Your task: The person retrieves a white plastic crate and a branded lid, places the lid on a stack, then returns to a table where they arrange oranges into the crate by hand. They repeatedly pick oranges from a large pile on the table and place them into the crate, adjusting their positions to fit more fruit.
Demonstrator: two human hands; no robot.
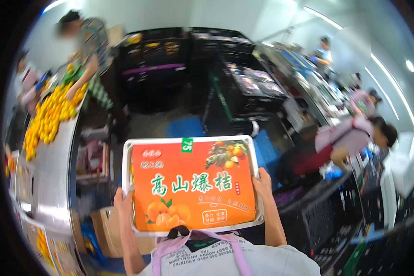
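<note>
Both my hands carry a white foam box (189,232) in front of my chest. An orange printed sheet (189,193) with pictures of citrus fruit and large writing covers its top. My left hand (123,203) grips the box's left side, and my right hand (263,181) grips the right side. A small green label (187,145) sits at the middle of the far rim. A little yellow fruit shows at the left gap beside the sheet; the rest of the contents is hidden beneath it.
On the left, yellow-orange fruit (51,114) is heaped on a steel table (51,179), where a person (93,51) reaches in. Black crates (155,82) are stacked ahead; more crates (317,214) stand at right near a bending person (348,134). Blue pallets (186,127) and a cardboard box (107,231) lie low.
</note>
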